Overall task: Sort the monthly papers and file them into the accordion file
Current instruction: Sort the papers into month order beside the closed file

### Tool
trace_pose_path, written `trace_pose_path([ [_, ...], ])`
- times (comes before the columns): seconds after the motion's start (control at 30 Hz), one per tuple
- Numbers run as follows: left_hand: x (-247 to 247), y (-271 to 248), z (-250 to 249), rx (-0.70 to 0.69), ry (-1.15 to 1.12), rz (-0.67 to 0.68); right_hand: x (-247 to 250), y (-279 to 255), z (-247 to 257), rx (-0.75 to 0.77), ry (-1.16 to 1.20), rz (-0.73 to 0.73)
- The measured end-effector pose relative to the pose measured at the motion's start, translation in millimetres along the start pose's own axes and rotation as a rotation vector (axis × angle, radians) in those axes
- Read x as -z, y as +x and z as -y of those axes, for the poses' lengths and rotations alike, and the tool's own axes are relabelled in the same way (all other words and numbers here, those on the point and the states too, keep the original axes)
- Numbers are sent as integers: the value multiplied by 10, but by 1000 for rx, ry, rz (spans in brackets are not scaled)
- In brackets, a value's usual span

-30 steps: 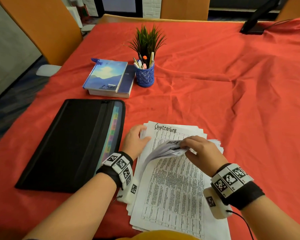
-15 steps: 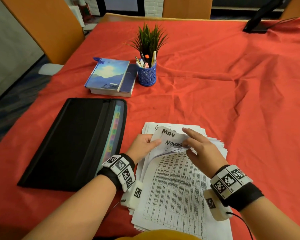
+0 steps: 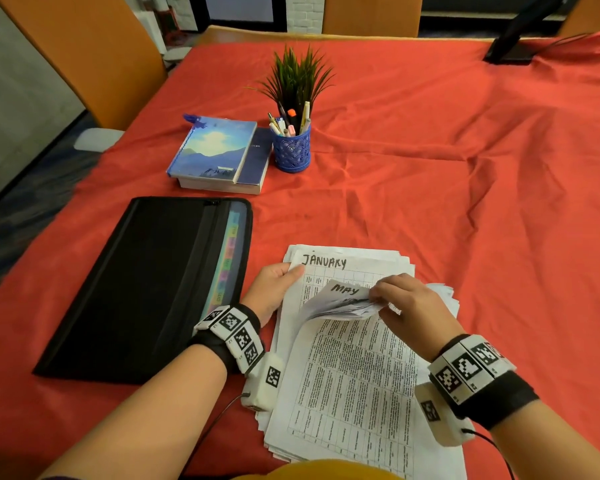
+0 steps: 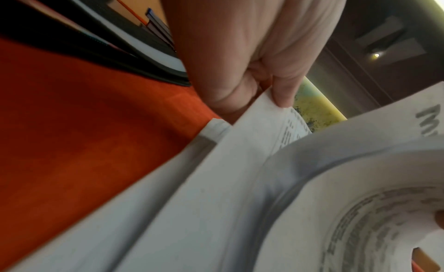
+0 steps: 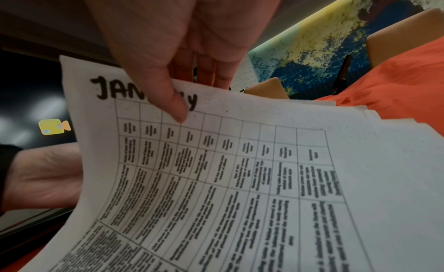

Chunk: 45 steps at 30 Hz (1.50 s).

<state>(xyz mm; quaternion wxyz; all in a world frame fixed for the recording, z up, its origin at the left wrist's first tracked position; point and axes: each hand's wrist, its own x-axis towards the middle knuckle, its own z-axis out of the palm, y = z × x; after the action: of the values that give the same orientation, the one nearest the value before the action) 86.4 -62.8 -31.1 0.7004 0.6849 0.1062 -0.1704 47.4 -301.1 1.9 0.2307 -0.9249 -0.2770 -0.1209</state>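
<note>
A stack of white printed papers (image 3: 354,386) lies on the red cloth in front of me. My right hand (image 3: 388,296) pinches a bundle of sheets curled back toward me, and the outermost one reads "MAY" (image 3: 345,290). Under the bundle a sheet headed "JANUARY" (image 3: 326,263) is uncovered. It also fills the right wrist view as the January sheet (image 5: 216,162), with my right hand (image 5: 182,97) just in front of it. My left hand (image 3: 274,285) pinches that sheet's top left corner, and the left hand (image 4: 264,90) shows it thumb over paper edge. The black accordion file (image 3: 146,289) lies flat to the left, its coloured tabs (image 3: 227,258) showing.
Two stacked books (image 3: 219,154) and a blue pen cup (image 3: 291,148) with a small green plant (image 3: 298,77) stand behind the file. A dark device (image 3: 520,36) sits at the far right corner. Orange chairs (image 3: 94,53) ring the table. Red cloth (image 3: 465,220) stretches to the right.
My right hand has leafed further through the stack: "September" was uncovered first, then "May" and "November", and now "January". My left hand has shifted onto the January sheet's corner.
</note>
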Motion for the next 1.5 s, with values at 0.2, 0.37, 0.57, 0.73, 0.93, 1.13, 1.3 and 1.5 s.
trace_pose_path([
  [0.2, 4, 2, 47, -47, 212, 45, 19, 30, -1, -33, 50, 23],
  [0.37, 69, -54, 72, -91, 388, -50, 28, 173, -104, -117, 125, 114],
  [0.57, 374, -1, -235, -109, 414, -250, 72, 510, -206, -267, 151, 375],
  [0.73, 678, -165, -680, -249, 476, -381, 13, 717, -214, -417, 162, 521],
  [0.93, 1162, -575, -1316, -399, 360, -340, -85, 840, -236, -468, 85, 624],
  [1.13, 1461, -889, -1576, -293, 58, -63, 41, 980, -230, -459, 93, 690],
  [1.3, 1094, -696, -1222, -162, 158, -23, 157, 1035, -200, -462, 102, 671],
  [1.5, 436, -346, -466, -119, 372, -13, 211, 1057, -260, -487, 79, 662],
])
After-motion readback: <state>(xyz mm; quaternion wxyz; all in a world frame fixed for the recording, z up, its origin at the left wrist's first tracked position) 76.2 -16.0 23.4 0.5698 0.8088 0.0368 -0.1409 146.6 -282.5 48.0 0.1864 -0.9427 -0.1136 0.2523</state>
